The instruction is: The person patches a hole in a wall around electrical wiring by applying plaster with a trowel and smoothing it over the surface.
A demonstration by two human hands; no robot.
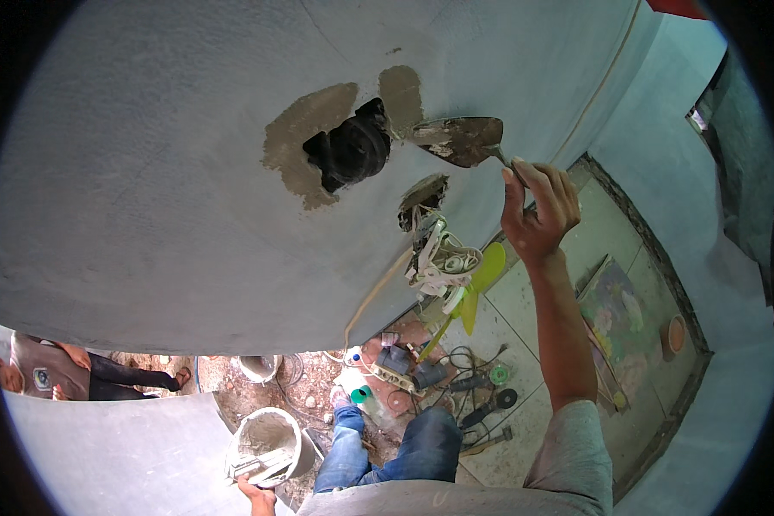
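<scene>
My right hand (542, 206) is closed around the handle of a pointed trowel (469, 142). Its mortar-smeared blade lies close to the grey wall (172, 189), with the tip beside a damp brown mortar patch (402, 95). Left of the tip, a black plastic-looking fitting (353, 150) sticks out of the wall, with more wet mortar (297, 138) around it. Low on the left, my left hand (258, 494) is closed at the near rim of a pale bucket (299, 443). Mortar-coated flat pieces (267, 464) lie by its fingers; what they are is unclear.
Below the trowel, a ragged wall hole (421, 202) has bundled white wires (447, 262) hanging beside it. A yellow-green fan blade (486, 271) is near. Power tools (430, 374) and cables litter the floor. Another person (60, 365) is at far left; a painted board (615, 310) lies right.
</scene>
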